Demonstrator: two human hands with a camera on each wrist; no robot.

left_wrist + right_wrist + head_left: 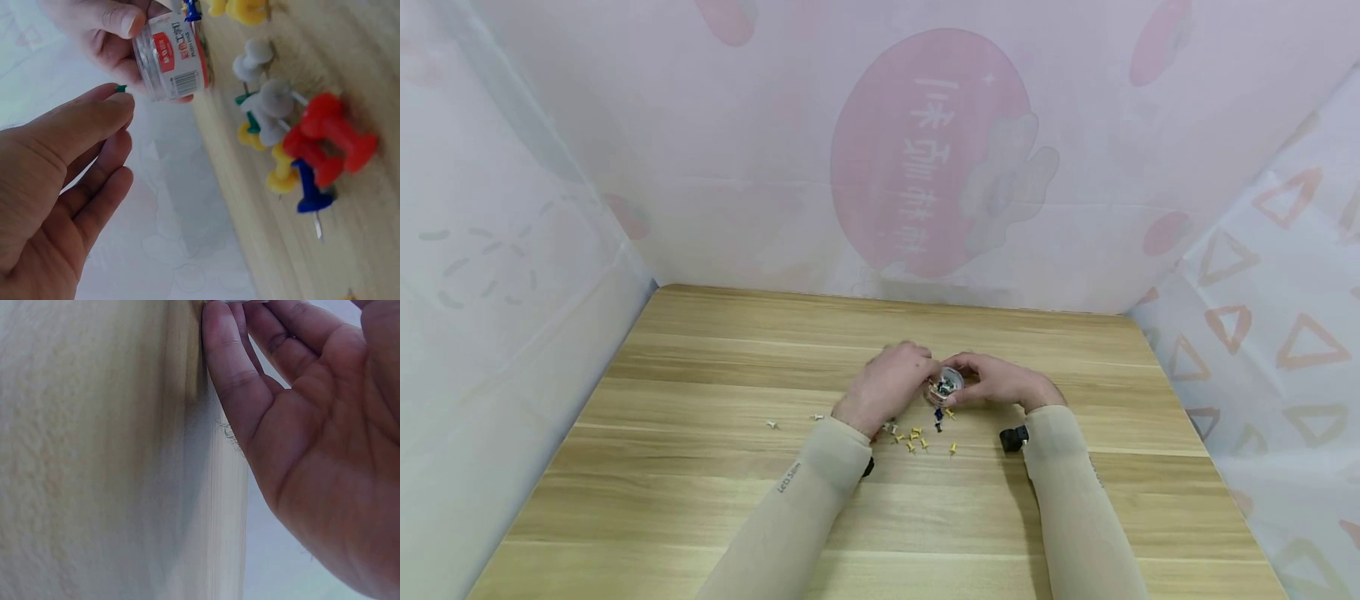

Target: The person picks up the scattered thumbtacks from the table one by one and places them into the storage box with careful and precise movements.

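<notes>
My right hand (1006, 383) grips a small clear plastic jar (175, 59) by its side, thumb and fingers around it. The jar bears a red and white push-pin label, and in the head view its mouth shows pins of mixed colours inside. Close beside it, my left hand (889, 382) pinches a green push pin (120, 89) between thumb and forefinger; only a bit of the pin shows. On the table below lie loose push pins: red (340, 131), white (275, 100), yellow (912, 447) and blue (310, 187). In the right wrist view the jar is almost wholly out of frame.
The wood-grain table (700, 500) reaches back to a printed cloth wall (760, 233), with more cloth at both sides. Two white push pins (772, 425) lie apart, left of my left hand. Yellow and dark blue pins (938, 414) lie just in front of the jar.
</notes>
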